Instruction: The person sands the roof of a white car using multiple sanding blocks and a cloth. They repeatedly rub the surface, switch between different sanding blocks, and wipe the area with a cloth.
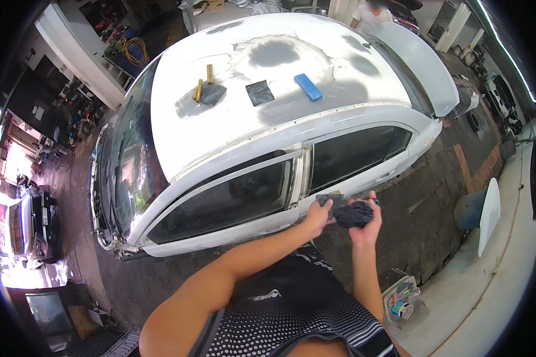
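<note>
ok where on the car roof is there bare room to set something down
Free on the roof: between windshield and gold blocks, and between blue block and rear window. Crowded: from gold blocks to blue block, where a grey sheet and black sheet lie.

Coiled yellow hose [142, 59]; dark car [40, 226]; blue drum [469, 211].

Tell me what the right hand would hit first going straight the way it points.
Beyond the black bundle it holds, the right hand would probably meet the white car's rear door first, though depth is unclear.
</note>
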Demonstrator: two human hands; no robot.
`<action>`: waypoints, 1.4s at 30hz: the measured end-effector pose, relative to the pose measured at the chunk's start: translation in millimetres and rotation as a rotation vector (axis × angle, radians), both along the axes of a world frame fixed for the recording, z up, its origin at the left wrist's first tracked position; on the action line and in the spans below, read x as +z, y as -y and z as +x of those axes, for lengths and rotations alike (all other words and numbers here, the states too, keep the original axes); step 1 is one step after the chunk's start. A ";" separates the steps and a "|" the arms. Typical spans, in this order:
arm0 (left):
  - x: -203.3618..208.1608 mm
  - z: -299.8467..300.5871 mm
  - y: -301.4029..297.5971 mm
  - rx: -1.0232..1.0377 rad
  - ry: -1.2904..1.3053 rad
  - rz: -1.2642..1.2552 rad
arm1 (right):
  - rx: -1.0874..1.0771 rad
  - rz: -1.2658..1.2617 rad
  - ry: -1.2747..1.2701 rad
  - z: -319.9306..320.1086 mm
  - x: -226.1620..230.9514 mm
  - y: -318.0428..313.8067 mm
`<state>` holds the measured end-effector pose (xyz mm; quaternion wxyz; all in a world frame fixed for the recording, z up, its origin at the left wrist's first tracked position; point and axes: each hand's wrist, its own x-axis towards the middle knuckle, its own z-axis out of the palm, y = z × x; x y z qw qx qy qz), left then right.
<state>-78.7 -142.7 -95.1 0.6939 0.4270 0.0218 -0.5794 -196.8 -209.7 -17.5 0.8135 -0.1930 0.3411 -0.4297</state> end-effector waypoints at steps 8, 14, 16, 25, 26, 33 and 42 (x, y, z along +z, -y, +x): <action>-52.6 51.8 31.7 0.124 0.290 -0.235 | 0.333 -1.183 -0.725 79.4 10.0 -23.9; 13.3 162.2 114.6 0.523 0.110 -0.100 | 0.253 -0.200 -0.234 111.5 -21.7 43.3; 2.1 232.7 122.9 0.706 0.202 -0.076 | 0.314 -0.049 -0.157 109.9 -37.4 61.4; 11.3 191.5 125.4 0.103 1.538 -0.025 | 0.546 0.041 -0.181 139.3 -70.4 130.2; 6.0 183.4 120.1 -0.010 1.658 -0.125 | 0.559 0.039 -0.168 151.0 -65.0 135.1; 33.5 162.8 99.0 -0.524 1.566 -0.352 | 0.464 -0.029 -0.175 142.3 -64.0 144.4; 2.8 314.9 238.1 0.246 1.633 0.702 | 0.281 0.064 -0.146 61.5 -63.4 105.1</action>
